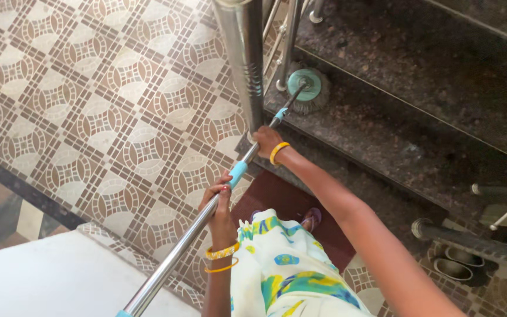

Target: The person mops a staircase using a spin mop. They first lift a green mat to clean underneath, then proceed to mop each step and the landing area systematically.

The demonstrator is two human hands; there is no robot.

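Part of the scene is hiding from view: the mop pole (206, 214) is running off the bottom edge near the lower left corner, a thick steel railing post (243, 58) is crossing in front of the upper stretch of the pole, and the person's feet are mostly lying under a bright patterned garment (283, 270), with only one sandal tip (312, 218) peeking out. The left hand (219, 202) is wrapping closed around the steel pole just below its pale blue collar, two yellow bangles sitting on that wrist. The right hand (267, 141) is clasping the pole higher up (its fingers are partly tucking behind the post, so their exact curl is hard to make out), one yellow bangle on the wrist. The round mop head (306, 88), teal on top with grey strands around it, is resting on a dark speckled stone stair step (394, 123), beside thin railing bars. Brown and cream patterned floor tiles (89, 105) are spreading out to the left
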